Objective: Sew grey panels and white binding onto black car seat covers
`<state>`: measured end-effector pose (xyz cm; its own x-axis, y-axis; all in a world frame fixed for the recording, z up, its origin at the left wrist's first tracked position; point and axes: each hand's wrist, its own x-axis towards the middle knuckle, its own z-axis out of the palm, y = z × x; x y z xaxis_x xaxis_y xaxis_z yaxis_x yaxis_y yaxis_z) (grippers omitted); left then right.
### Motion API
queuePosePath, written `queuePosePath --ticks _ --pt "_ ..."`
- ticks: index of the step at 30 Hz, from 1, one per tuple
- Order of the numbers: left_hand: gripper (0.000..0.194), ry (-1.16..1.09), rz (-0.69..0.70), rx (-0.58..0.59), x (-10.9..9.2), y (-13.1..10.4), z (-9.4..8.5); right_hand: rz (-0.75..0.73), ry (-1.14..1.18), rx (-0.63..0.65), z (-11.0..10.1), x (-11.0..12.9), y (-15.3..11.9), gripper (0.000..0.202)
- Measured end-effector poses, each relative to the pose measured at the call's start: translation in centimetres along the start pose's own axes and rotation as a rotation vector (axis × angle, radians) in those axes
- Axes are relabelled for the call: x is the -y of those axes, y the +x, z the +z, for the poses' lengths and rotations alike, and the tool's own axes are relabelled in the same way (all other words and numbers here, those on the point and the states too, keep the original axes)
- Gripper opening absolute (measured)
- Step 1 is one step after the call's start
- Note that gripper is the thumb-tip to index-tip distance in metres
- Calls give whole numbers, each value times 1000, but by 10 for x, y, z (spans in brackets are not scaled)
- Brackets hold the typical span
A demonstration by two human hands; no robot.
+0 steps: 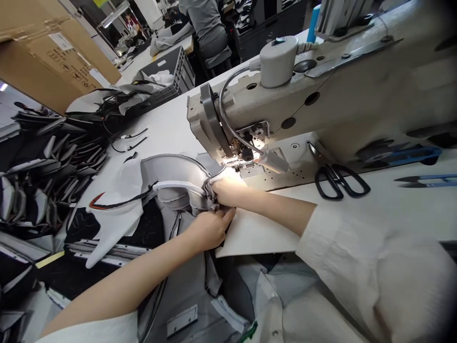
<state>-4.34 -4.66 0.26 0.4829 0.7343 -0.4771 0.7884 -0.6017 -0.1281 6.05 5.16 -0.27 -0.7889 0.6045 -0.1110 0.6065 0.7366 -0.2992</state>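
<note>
A grey sewn cover (171,166) with dark piping and a white edge strip lies bunched on the table, left of the sewing machine (246,107). My right hand (228,188) is closed on its gathered edge, close to the lit needle area. Just below, my left hand (209,228) grips the lower side of the same cover, thumb and forefinger reaching toward the right hand. Both sets of fingertips are partly hidden by fabric. From the cover a white fabric flap (117,219) with a black, orange-tipped strip spreads left. More grey fabric hangs over my lap.
Black-handled scissors (337,178) lie on the right of the machine bed, with blue-handled snips (424,181) farther right. Stacks of dark and grey cut pieces (53,162) fill the left. A cardboard box (57,47) and a grey crate (178,71) stand behind. A person (207,28) sits in the background.
</note>
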Motion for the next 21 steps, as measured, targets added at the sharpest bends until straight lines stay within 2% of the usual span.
queuePosePath --ticks 4,6,8,12,14,18,21 --pt "63 -121 -7 59 11 -2 -17 4 57 -134 23 -29 -69 18" --pt "82 -218 -29 108 20 -2 -24 -68 83 -204 35 -36 -95 14" --pt "95 -274 -62 126 28 -1 -27 -181 78 -264 44 -35 -108 9" --pt "81 -289 -110 123 36 3 -24 -468 -20 -324 53 -13 -100 15" --pt "77 -329 -100 120 38 5 -24 -546 -101 -311 51 3 -89 14" --pt "74 -507 -21 105 54 7 -28 -498 -238 -340 45 28 -74 24" --pt "75 -634 23 156 68 9 -31 -492 -276 -415 48 38 -72 26"
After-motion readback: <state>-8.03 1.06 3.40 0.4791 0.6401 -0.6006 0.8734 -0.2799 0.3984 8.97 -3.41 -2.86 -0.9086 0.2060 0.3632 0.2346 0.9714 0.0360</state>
